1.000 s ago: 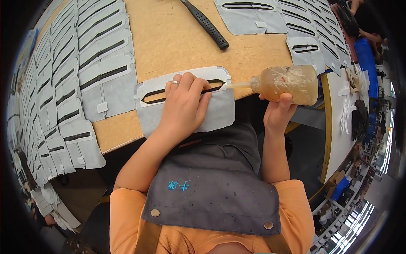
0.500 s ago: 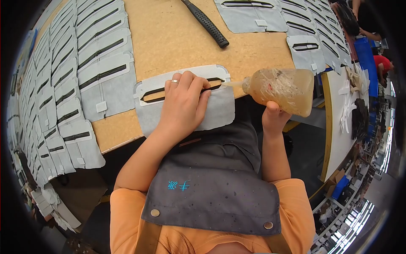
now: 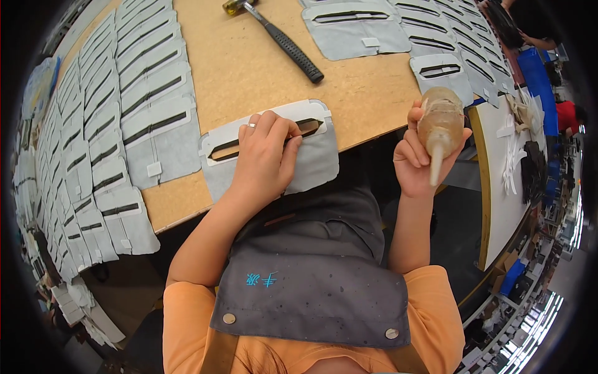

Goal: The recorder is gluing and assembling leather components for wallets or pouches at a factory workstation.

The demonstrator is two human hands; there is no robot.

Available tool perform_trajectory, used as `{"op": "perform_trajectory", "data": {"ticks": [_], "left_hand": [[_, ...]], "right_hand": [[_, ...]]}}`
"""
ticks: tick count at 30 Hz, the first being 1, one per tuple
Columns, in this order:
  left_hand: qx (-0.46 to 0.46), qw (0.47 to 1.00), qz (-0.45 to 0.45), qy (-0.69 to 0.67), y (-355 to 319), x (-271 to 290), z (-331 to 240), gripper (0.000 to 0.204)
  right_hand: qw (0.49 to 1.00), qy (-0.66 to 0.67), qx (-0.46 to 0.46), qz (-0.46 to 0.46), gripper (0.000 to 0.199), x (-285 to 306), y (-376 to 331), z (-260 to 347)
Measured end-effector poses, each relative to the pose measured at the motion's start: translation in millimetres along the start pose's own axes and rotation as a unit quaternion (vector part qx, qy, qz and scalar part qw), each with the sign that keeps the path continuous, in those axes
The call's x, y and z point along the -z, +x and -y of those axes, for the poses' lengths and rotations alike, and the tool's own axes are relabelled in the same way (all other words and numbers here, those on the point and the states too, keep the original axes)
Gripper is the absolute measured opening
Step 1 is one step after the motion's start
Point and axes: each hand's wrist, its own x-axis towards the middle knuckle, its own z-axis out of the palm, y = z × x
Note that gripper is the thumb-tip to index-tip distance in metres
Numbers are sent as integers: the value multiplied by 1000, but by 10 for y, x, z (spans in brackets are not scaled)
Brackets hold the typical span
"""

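Note:
A light grey fabric panel (image 3: 314, 157) lies at the table's near edge, with a long black-edged slot in a white strip near its top. My left hand (image 3: 265, 153) is on it, fingers curled over the slot and thumb pressed to the fingertips at the black edging; what is under the fingers is hidden. My right hand (image 3: 416, 161) is wrapped round a cloudy yellowish squeeze bottle (image 3: 441, 115), held up right of the panel and apart from it. The bottle's pale nozzle tilts down toward me.
A hammer (image 3: 288, 50) with a black grip lies beyond the panel on the wooden tabletop (image 3: 243, 68). Overlapping rows of similar slotted panels (image 3: 152, 112) cover the left side; more panels (image 3: 358, 37) lie at the far right. A pale board (image 3: 504, 181) stands right of me.
My right hand has drawn the bottle away from the slot's right end and turned its nozzle from leftward to downward. The left hand stays on the panel.

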Motion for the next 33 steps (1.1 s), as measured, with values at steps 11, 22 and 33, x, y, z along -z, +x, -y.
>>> {"op": "perform_trajectory", "data": {"ticks": [11, 22, 33], "left_hand": [[-105, 984, -51, -131, 1672, -800, -326, 9], [-141, 986, -73, -53, 2072, -1356, 23, 10], [-115, 992, 53, -24, 642, 169, 91, 9]], "right_hand": [[984, -53, 126, -112, 84, 265, -425, 358], [957, -124, 156, -210, 79, 353, -448, 338], [951, -166, 194, -175, 70, 228, -156, 116]]}}
